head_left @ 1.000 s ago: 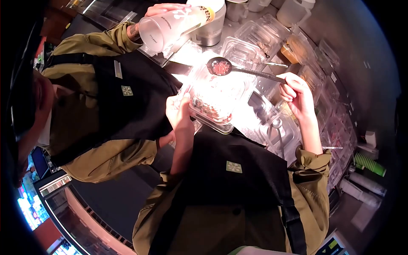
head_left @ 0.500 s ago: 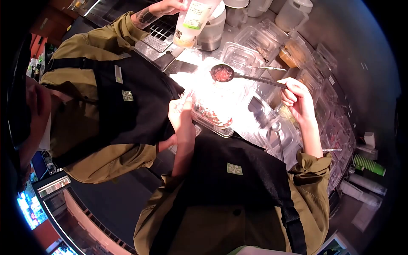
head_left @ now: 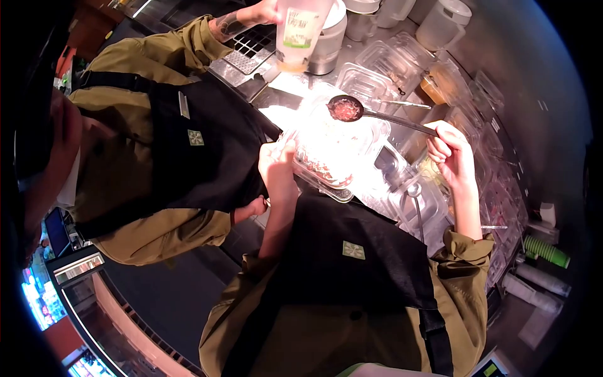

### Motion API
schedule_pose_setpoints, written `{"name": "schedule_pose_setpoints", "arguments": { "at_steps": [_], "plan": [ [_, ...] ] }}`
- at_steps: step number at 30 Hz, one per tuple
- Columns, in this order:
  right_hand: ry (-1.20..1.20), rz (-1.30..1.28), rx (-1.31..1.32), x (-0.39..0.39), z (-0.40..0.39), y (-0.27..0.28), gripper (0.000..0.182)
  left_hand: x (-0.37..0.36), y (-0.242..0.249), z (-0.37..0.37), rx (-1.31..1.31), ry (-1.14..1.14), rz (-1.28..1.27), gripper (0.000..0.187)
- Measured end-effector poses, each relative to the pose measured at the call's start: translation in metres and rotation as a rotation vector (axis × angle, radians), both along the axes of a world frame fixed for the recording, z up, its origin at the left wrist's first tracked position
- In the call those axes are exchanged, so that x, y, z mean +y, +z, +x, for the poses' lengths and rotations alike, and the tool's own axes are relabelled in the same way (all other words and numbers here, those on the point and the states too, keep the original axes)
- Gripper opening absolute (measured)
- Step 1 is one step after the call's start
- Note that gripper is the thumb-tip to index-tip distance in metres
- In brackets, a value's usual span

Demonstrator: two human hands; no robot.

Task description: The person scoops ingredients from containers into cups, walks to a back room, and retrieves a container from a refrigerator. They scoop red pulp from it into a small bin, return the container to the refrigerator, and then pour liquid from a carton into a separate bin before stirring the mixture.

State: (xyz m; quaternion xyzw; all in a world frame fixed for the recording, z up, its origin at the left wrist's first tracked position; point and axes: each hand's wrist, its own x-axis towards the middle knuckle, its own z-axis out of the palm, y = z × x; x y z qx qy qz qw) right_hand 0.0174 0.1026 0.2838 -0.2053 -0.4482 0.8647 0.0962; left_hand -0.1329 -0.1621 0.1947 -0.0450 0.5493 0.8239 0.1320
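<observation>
In the head view, my right hand (head_left: 451,151) is closed round the handle of a long black spoon (head_left: 399,120). Its round bowl is level above a clear plastic container and carries reddish, glistening bits (head_left: 345,110). My left hand (head_left: 278,164) grips the near left side of that container (head_left: 339,193), fingers at its rim. Inside the container lie pale and dark red pieces, largely washed out by a bright light. Small parts of the left fingers are lost in the glare.
A co-worker on the left holds a labelled translucent cup (head_left: 298,34) beside a metal pot (head_left: 325,53). Several clear tubs (head_left: 363,81) line the counter on the right, one with orange contents (head_left: 433,90). Another spoon (head_left: 414,191) rests in a near tub. A white-lidded jug (head_left: 443,25) stands behind.
The whole view has shifted slightly, so most things appear a little farther right. The spoon stays over the container with its reddish load, and both my hands keep their holds.
</observation>
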Motion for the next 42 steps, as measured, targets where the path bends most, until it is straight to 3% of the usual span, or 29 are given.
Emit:
{"name": "schedule_pose_setpoints", "arguments": {
  "at_steps": [22,28,32,34,37,38,40,42],
  "plan": [
    [0.023,0.014,0.019,-0.005,-0.005,0.014,0.019,-0.004,0.013,0.001,-0.004,-0.021,-0.073,0.012],
    [0.000,-0.024,0.039,-0.007,-0.005,0.008,0.025,-0.012,-0.005,-0.001,0.033,-0.036,-0.131,0.011],
    [-0.044,0.084,0.057,-0.021,-0.026,0.020,0.025,-0.012,-0.010,0.000,0.045,-0.044,-0.130,0.010],
    [-0.073,0.281,0.053,-0.035,-0.044,0.026,0.022,-0.012,-0.009,0.000,0.043,-0.048,-0.098,0.012],
    [-0.092,0.905,-0.078,-0.059,-0.063,0.033,0.019,-0.013,-0.008,-0.001,0.041,-0.061,-0.067,0.016],
    [-0.013,1.175,-0.044,-0.066,-0.068,0.039,0.020,-0.014,-0.011,-0.002,0.043,-0.062,-0.063,0.016],
    [0.047,1.647,0.280,-0.065,-0.075,0.027,0.026,-0.014,-0.011,-0.005,0.039,-0.062,-0.074,0.015],
    [0.083,1.687,0.279,-0.066,-0.074,0.027,0.031,-0.014,-0.008,-0.007,0.029,-0.061,-0.102,0.014]
  ]
}}
